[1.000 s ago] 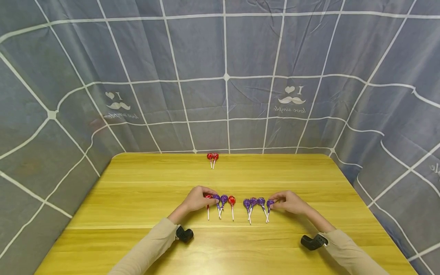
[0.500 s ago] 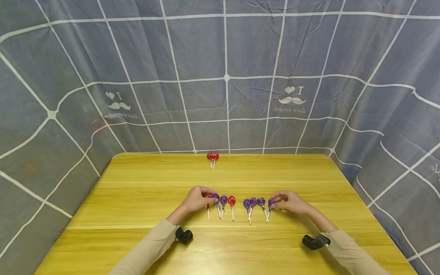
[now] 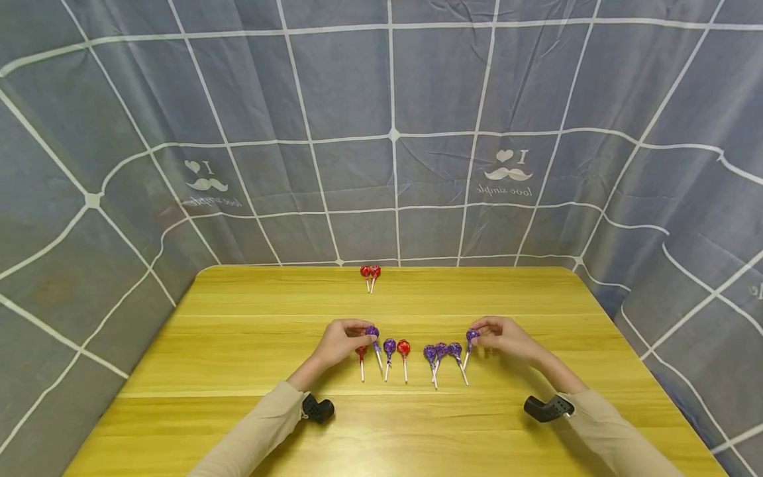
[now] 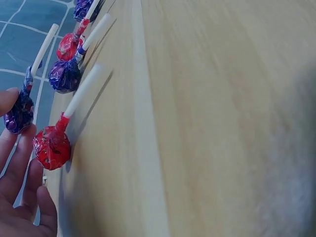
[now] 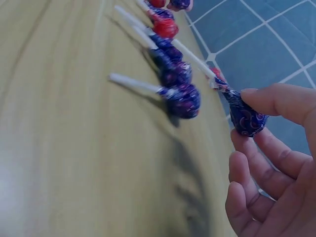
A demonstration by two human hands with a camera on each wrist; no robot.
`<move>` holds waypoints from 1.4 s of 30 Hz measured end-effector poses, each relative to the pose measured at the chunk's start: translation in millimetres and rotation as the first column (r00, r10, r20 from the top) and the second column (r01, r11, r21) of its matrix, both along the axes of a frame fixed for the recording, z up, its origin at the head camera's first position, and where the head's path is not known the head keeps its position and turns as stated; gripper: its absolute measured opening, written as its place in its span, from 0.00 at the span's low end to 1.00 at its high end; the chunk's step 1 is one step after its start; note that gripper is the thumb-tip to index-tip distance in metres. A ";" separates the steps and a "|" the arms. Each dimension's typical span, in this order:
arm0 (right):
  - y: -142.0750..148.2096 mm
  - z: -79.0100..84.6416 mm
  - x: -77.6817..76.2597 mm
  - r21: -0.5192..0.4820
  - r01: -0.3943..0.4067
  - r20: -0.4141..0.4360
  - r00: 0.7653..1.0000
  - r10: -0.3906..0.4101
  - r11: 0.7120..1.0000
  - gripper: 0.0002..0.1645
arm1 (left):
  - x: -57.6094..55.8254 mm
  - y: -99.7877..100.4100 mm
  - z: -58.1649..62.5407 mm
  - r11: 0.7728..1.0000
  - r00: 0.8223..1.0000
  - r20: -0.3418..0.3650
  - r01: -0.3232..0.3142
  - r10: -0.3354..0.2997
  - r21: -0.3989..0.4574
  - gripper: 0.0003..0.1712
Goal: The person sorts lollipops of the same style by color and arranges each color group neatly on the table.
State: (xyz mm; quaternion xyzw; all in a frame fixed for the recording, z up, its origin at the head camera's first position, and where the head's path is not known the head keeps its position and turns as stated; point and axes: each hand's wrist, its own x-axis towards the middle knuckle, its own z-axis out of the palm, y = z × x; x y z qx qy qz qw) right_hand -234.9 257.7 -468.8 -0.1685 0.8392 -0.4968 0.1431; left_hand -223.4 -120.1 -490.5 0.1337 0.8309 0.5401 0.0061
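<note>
Between thumb and fingers my left hand [image 3: 340, 341] pinches the head of a purple-wrapped lollipop [image 4: 19, 112], raised off the table with its white stick toward me. Right beside that hand lies a red lollipop [image 4: 52, 147]. A purple lollipop [image 3: 389, 347] and another red lollipop [image 3: 403, 348] lie just to its right. My right hand [image 3: 505, 336] pinches a second purple lollipop [image 5: 248, 118] by its head, also lifted. To the left of that hand, three purple lollipops [image 3: 442, 351] lie close together, their sticks partly crossing.
Two red lollipops [image 3: 370, 271] lie side by side at the far edge of the wooden table [image 3: 381, 430]. Grey curtains [image 3: 357, 172] with white lines hang behind and on both sides. A black camera [image 3: 318, 409] sits on the left wrist, another black camera [image 3: 545, 409] on the right.
Both hands have moved slightly away from me and up, each lifting a purple lollipop out of its row. The other lollipops stay where they were.
</note>
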 end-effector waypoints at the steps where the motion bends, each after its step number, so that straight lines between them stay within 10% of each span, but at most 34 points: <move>1: -2.0 2.4 -1.6 -0.001 0.010 -0.007 1.000 -0.010 1.000 0.24 | -0.6 0.3 1.4 1.000 1.000 0.009 -0.012 0.012 -0.002 0.18; 20: -86.2 16.4 -39.8 -0.010 0.064 -0.098 0.993 -0.064 0.998 0.24 | -37.8 -9.3 27.0 0.985 0.987 -0.042 -0.157 0.154 -0.069 0.19; 42: -158.6 5.6 -95.6 0.012 0.129 -0.008 0.992 -0.129 0.992 0.24 | -68.3 -9.5 12.1 0.965 0.970 -0.049 -0.243 0.239 -0.099 0.17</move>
